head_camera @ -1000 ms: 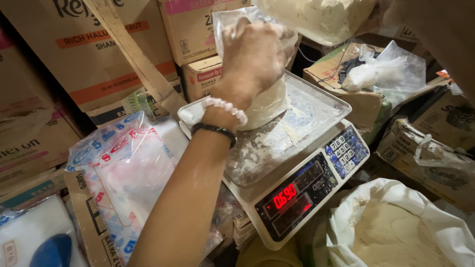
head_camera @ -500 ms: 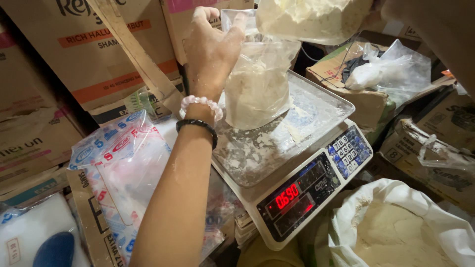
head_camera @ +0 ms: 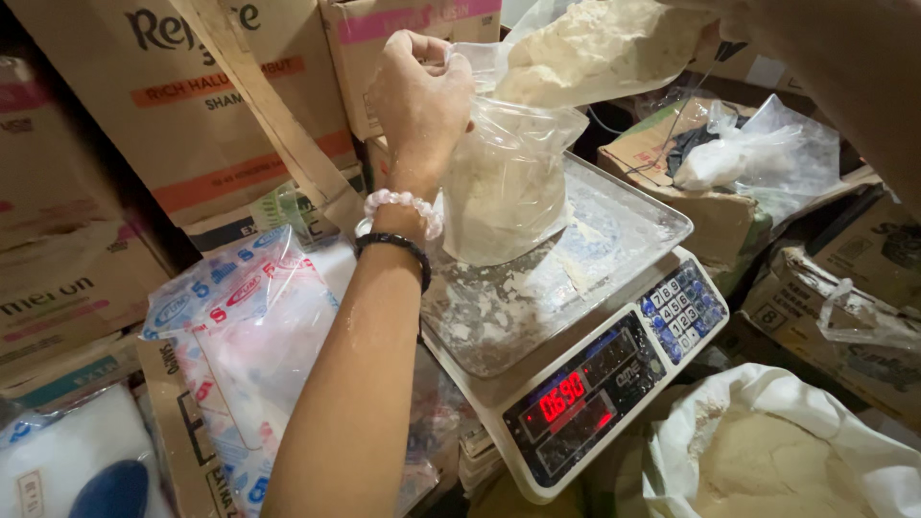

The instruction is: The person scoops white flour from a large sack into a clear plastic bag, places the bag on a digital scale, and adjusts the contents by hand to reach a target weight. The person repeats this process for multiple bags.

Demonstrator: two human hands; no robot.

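Note:
A clear plastic bag (head_camera: 504, 182), partly filled with pale flour, stands on the floury metal tray (head_camera: 624, 225) of an electronic scale (head_camera: 614, 369). My left hand (head_camera: 417, 96) pinches the bag's rim at its top left and holds the mouth up. It wears a pink bead bracelet and a black band. My right hand (head_camera: 734, 14) is only partly in view at the top right. It grips a clear scoop heaped with flour (head_camera: 595, 48), tilted down over the bag's mouth. The scale's red display is lit.
An open white sack of flour (head_camera: 767, 460) sits at the lower right. Packs of printed plastic bags (head_camera: 249, 326) lie left of the scale. Stacked cardboard boxes (head_camera: 192, 105) close in behind and to the left. A box with crumpled plastic (head_camera: 739, 153) stands to the right.
My left hand came off the top of the bag and took its rim, pulling the mouth up. The heaped scoop tipped lower toward the opening.

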